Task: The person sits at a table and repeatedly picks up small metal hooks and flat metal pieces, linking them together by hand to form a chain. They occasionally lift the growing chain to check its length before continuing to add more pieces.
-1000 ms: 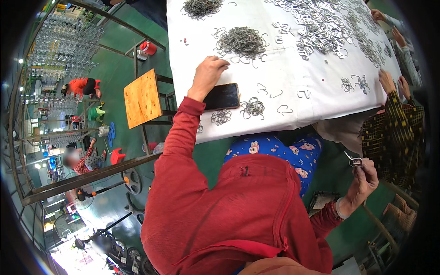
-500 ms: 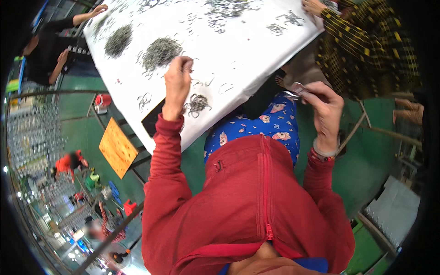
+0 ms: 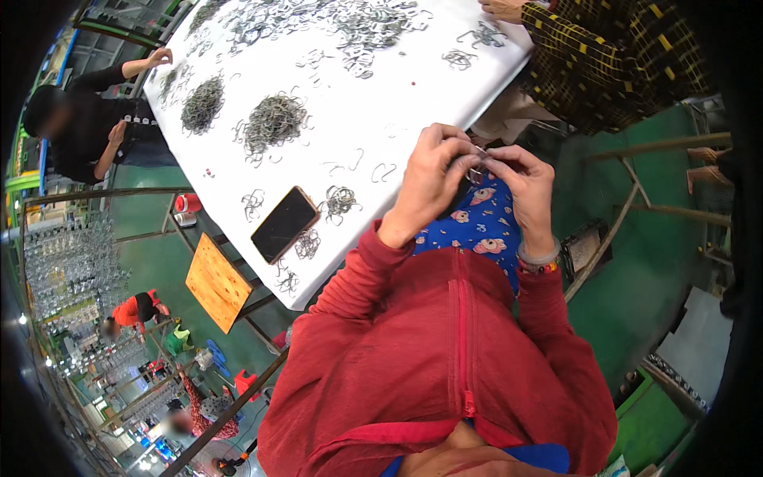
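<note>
Left hand: the left hand [image 3: 429, 179] is up at the near edge of the table, fingers curled tight and pinched together at the tips, meeting the other hand over the lap.
Right hand: the right hand [image 3: 520, 183] faces it, thumb and fingers closed in a pinch, fingertips touching those of the left.
What they hold: a small metal piece [image 3: 478, 168] sits right between the two sets of fingertips; it looks like one of the bent wire hooks, though it is too small and too covered to be sure of its shape.
Where it is: just off the table's edge, above the blue patterned fabric [image 3: 477, 226] on the person's lap, not resting on anything.
Table: a white table [image 3: 397, 119] runs away up and to the left, its surface strewn with wire hooks.
Nearest pile: a little tangle of hooks [image 3: 340, 201] lies just left of the left wrist, with two loose hooks [image 3: 369, 168] beside it.
Phone: a dark phone [image 3: 284, 224] lies flat near the table's edge, next to that tangle.
Bigger heaps: a dense heap [image 3: 274, 121] sits mid-table, another heap [image 3: 203, 103] further left.
Others: a person in a yellow-checked sleeve [image 3: 612, 56] works at the far right corner; another person in black [image 3: 95, 131] stands at the left side.
Wrist: a bracelet [image 3: 539, 261] rings the right wrist above the red sleeve.
</note>
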Motion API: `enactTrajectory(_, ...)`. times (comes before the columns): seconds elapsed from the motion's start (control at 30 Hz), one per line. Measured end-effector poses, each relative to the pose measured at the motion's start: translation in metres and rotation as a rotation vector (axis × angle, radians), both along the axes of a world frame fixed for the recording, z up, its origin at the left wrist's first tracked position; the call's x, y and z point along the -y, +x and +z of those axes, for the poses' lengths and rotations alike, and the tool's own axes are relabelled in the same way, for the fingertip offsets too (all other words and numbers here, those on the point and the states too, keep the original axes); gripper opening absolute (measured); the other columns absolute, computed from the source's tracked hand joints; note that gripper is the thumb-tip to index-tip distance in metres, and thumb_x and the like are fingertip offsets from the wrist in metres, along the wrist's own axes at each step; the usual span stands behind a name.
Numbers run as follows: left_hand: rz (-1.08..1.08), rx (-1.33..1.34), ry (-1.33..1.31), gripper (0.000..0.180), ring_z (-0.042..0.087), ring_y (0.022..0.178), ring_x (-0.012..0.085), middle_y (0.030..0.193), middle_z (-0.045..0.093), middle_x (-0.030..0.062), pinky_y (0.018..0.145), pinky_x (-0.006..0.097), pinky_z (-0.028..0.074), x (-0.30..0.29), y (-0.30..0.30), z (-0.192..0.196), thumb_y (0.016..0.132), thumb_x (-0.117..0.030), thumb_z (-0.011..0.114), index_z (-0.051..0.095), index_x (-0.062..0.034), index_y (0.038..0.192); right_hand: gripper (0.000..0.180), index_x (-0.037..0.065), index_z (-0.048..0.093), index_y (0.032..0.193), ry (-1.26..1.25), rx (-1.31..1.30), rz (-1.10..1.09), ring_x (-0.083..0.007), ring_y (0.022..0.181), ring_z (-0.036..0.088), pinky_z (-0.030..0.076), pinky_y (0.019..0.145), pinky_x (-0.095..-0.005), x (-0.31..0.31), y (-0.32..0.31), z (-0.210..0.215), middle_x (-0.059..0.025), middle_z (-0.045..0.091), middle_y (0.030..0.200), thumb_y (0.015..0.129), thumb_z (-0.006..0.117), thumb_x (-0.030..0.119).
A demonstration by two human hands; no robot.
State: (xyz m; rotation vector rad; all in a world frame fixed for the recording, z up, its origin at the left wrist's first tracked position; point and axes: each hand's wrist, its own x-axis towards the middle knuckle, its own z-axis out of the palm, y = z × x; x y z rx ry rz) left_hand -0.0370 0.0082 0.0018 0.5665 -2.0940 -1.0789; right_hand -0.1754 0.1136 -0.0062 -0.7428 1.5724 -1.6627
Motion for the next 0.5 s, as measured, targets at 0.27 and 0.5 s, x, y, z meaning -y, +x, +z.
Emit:
enactTrajectory(0.27, -0.082, -0.095, 0.129, 0.012, 0.061, 0.094, 0.0257, 0.102, 0.062, 0.0105, 0.081, 0.033, 0.049, 0.000, 0.000, -0.009, 0.083, -0.008, 0.068, 0.064, -0.0036, 0.093, 0.018, -0.003, 0.069, 0.087, -0.105, -0.201, 0.118, -0.0115, 0.076, 0.060, 0.050, 0.066, -0.0213, 0.002, 0.001, -0.002, -0.0078, 0.061, 0.091, 0.075, 0.064, -0.016)
enactTrajectory(0.5, -0.247, -0.132, 0.293, 0.011, 0.061, 0.090, 0.0271, 0.093, 0.065, 0.0073, 0.081, 0.037, 0.046, 0.011, 0.018, -0.015, 0.085, -0.011, 0.065, 0.062, -0.0048, 0.094, 0.017, -0.004, 0.068, 0.099, -0.079, -0.161, 0.249, -0.0114, 0.072, 0.059, 0.047, 0.063, -0.0234, 0.066, -0.045, 0.013, -0.0067, 0.062, 0.085, 0.084, 0.061, -0.006)
